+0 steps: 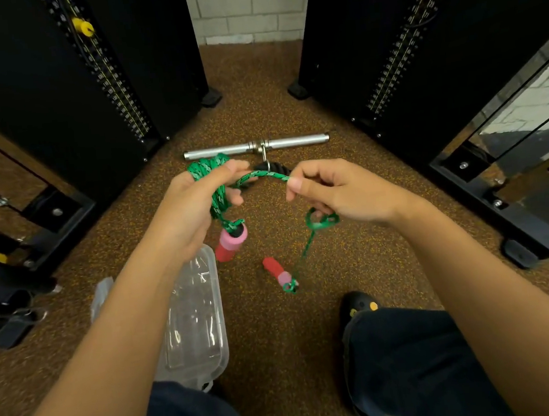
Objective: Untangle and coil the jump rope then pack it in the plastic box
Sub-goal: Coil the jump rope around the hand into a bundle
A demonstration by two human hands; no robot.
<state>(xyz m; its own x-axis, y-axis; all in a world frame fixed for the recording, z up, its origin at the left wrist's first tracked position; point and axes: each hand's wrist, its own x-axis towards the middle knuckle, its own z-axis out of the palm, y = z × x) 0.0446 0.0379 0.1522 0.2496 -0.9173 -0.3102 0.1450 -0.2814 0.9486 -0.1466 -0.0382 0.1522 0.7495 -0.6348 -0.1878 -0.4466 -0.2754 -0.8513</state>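
Speckled brown gym floor (277,333), black weight stacks (385,48), brick wall (245,8)

The single head-worn camera looked forward and steeply down, close over the hands gripping the rope (265,174), with the floor (256,86) beyond that grip and the person's legs beneath it.

Hidden and cut-off parts

The left forearm (124,323) covers part of the plastic box (196,320); the rope (219,196) coils vanish inside the left hand (196,198).
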